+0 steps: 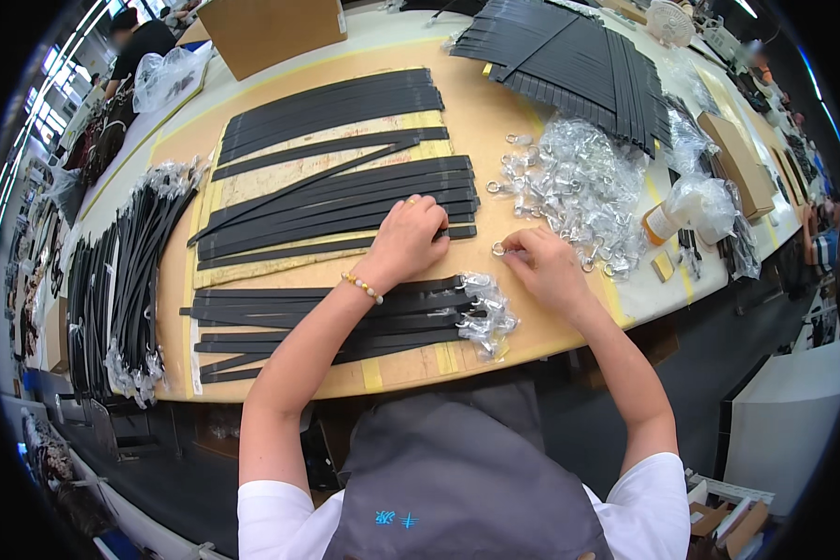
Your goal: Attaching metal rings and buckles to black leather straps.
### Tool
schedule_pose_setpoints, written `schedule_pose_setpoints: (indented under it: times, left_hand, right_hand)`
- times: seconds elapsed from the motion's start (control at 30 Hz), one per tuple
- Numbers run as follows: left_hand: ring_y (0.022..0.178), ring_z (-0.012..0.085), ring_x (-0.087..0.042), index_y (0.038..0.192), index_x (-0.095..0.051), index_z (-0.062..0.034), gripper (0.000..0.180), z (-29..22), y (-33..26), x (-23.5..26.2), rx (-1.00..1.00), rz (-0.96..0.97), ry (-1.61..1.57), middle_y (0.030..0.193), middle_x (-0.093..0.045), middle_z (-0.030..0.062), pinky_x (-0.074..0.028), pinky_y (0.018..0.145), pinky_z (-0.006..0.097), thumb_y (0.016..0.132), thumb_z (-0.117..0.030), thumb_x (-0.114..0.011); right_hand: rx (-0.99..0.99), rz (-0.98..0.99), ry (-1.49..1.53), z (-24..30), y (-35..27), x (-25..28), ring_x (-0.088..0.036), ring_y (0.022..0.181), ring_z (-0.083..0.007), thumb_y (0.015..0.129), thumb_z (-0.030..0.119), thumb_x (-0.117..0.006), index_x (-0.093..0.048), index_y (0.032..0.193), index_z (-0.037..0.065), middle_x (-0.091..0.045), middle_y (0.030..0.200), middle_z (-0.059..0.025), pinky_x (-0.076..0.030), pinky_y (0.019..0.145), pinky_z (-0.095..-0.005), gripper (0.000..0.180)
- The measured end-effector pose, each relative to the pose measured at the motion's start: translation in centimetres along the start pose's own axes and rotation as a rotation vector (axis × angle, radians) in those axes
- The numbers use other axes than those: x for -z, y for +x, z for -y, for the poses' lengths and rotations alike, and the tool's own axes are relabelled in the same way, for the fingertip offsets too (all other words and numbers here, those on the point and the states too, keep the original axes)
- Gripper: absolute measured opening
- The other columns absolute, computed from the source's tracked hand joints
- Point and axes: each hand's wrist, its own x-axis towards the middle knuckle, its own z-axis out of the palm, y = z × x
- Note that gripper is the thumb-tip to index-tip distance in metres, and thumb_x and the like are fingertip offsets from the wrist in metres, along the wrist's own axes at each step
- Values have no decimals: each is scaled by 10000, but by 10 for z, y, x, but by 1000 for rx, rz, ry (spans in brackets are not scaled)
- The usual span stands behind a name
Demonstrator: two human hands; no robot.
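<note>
Your left hand (406,241) lies over black straps (327,207), fingers curled, grip hidden; your right hand (544,269) pinches a metal ring (498,249) between closed fingers.

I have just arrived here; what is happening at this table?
A person's left hand is on flat black straps laid side by side. The right hand pinches a metal ring, near a pile of plastic-wrapped metal hardware. Nearer the person, other straps have wrapped metal fittings at their right ends.

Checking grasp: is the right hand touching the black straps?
No, the right hand pinches a metal ring, apart from the black straps.
</note>
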Motion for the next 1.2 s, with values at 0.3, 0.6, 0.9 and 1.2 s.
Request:
schedule_pose_setpoints:
  times: [0.3, 0.6, 0.9, 1.2]
  left_hand:
    - [918, 103, -655, 1046, -655, 4, 206, -29, -24, 46, 263, 37, -689, 951, -700, 48, -544, 837, 269, 900, -91, -764]
    - [961, 55, -607, 1148, -661, -10, 244, -37, -35, 54, 226, -112, -952, 1042, -655, -13, -522, 883, 229, 922, -45, -744]
    - [1032, 77, -608, 1142, -651, -9, 236, -39, -38, 50, 255, -62, -1080, 1089, -645, -3, -510, 933, 249, 920, -26, -727]
    - [1029, 87, -612, 1142, -642, -6, 252, -36, -38, 35, 295, -50, -1224, 1094, -646, 12, -513, 925, 260, 909, -16, -738]
  right_hand:
    - [-158, -43, 1173, 13, 9, -20, -655, 996, -95, 950, 72, -762, -675, 1167, 11, -710, 1053, -33, -536, 893, -263, 241]
    - [-7, -91, 1280, 29, 12, -30, -688, 967, -107, 942, 14, -743, -701, 1105, 32, -740, 1086, -49, -554, 902, -266, 169]
    - [-67, 156, 1615, 19, 18, -32, -675, 993, -117, 960, 8, -696, -671, 1169, 35, -709, 1076, -47, -550, 942, -278, 211]
    - [-144, 397, 1586, 12, 35, -34, -669, 959, -131, 886, -5, -750, -615, 1073, 56, -683, 1042, -41, -533, 889, -279, 239]
